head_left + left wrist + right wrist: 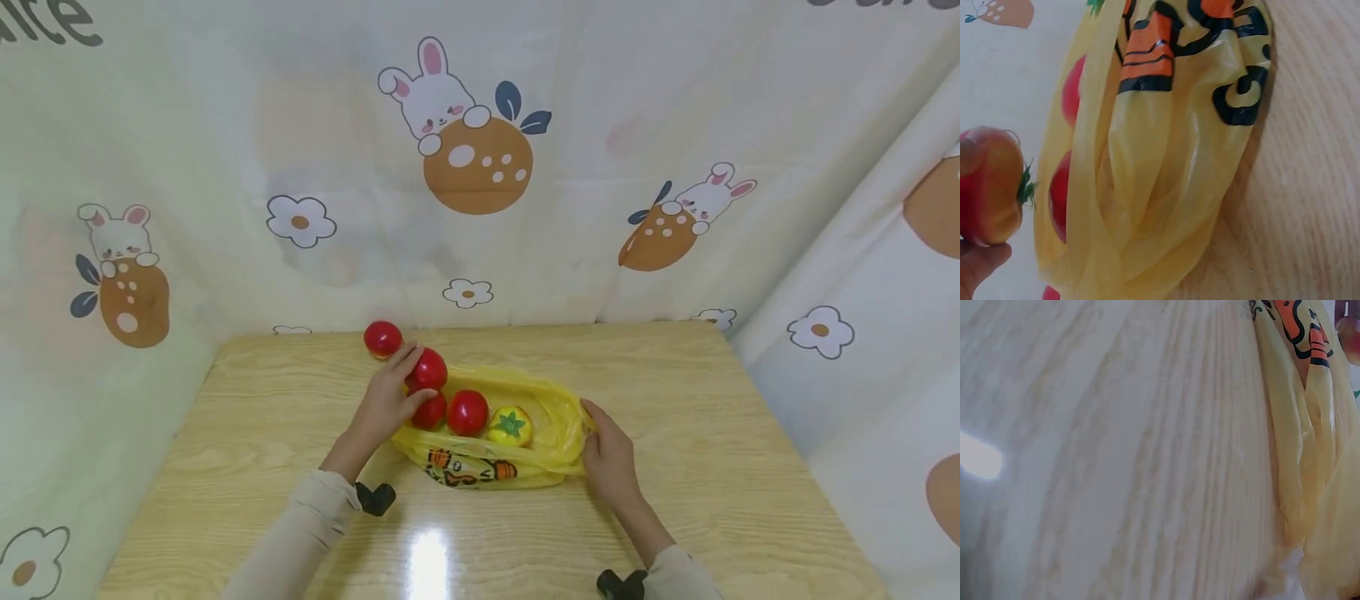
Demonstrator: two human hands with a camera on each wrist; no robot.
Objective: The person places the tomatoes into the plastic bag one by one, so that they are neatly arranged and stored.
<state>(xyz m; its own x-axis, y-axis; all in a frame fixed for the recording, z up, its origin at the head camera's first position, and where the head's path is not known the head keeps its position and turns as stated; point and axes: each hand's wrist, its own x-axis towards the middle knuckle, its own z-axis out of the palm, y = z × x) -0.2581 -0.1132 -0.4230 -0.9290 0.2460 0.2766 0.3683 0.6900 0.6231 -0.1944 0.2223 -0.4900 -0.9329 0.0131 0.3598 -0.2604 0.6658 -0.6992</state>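
Observation:
My left hand (pixel 384 402) grips a red tomato (pixel 431 368) above the left end of a yellow plastic bag (pixel 480 477). The left wrist view shows this tomato (pixel 994 194) with a yellowish top and a green leafy stem, between thumb and fingers. Inside the open bag lie two red tomatoes, one in the middle (pixel 467 412) and one at the left (pixel 429 410), plus a yellow one with a green star-shaped top (pixel 510 426). At the bag's right end my right hand (pixel 611 458) pinches the rim. Another red tomato (pixel 382 339) sits on the table behind my left hand.
The light wooden table (pixel 720 467) ends at a patterned curtain (pixel 570 250) behind, with cloth also at both sides. A black strap piece (pixel 377 499) shows by the left wrist and another (pixel 622 585) by the right. Orange and black print marks the bag's front.

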